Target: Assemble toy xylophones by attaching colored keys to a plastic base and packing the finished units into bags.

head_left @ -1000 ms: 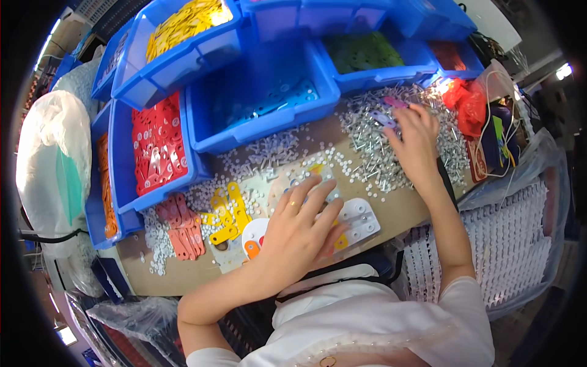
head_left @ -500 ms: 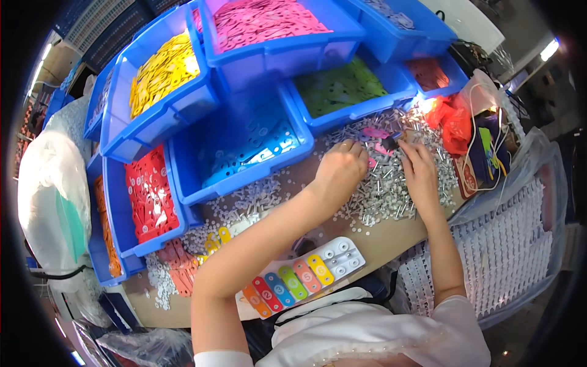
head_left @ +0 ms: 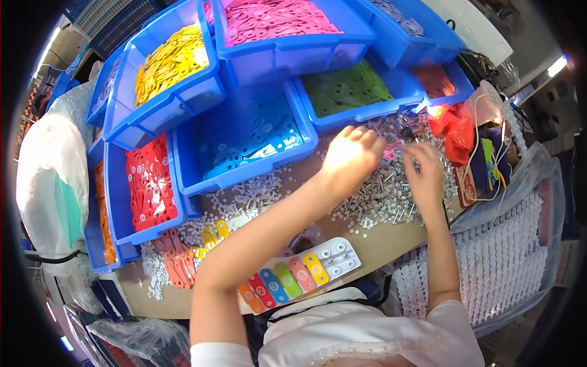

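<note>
My left hand, fingers curled under, hovers over the pile of small metal pins in front of the green-filled bin. To its right my right hand is bent into a pinch above the same pile. Whatever either set of fingertips holds is hidden or too small to make out. Between the hands lie pink plates, partly covered. A small dark object rests just beyond my right fingers. Nearer my body lies a white xylophone base with a row of coloured bars; its right end has no bars.
Blue bins hold yellow, pink, blue, green and red plates. A red plastic bag sits at the right beside white cables. A clear-lined crate of white parts stands at the lower right.
My left hand has risen and moved slightly away from me. The right hand has come a little nearer, its fingers curling in. The dark object now sits farther back, apart from my right fingers.
</note>
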`<state>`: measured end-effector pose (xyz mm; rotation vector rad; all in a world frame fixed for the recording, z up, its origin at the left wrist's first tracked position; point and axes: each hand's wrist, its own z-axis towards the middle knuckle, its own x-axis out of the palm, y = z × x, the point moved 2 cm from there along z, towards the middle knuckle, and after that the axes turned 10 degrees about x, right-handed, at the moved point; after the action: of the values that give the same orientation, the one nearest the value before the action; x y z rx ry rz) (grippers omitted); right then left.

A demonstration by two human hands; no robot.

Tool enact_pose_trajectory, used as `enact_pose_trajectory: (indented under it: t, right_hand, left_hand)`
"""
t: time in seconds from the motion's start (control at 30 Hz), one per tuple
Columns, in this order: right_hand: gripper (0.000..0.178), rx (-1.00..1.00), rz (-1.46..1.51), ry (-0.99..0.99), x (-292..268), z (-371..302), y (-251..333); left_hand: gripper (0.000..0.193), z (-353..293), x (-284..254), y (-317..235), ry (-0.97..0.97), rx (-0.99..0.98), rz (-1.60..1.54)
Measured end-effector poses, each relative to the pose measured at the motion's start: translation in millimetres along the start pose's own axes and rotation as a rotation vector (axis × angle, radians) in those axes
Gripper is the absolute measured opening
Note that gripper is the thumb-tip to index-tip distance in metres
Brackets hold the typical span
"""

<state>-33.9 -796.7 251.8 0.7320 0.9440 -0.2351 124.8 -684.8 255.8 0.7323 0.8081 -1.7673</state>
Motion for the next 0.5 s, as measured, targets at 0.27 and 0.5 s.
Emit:
enact_pose_trajectory:
  t: [0.27, 0.5]
  right_hand:
    - [0.026, -0.194, -0.006, 0.138, 45, -7, 51]
    - [0.015, -0.053, 0.282, 0.075, 5, -15, 59]
  left_hand:
    - [0.017, -90, -123, -47, -0.112, -0.665, -0.275]
    - [0.021, -148, -127, -110, -0.245, -0.755, -0.347]
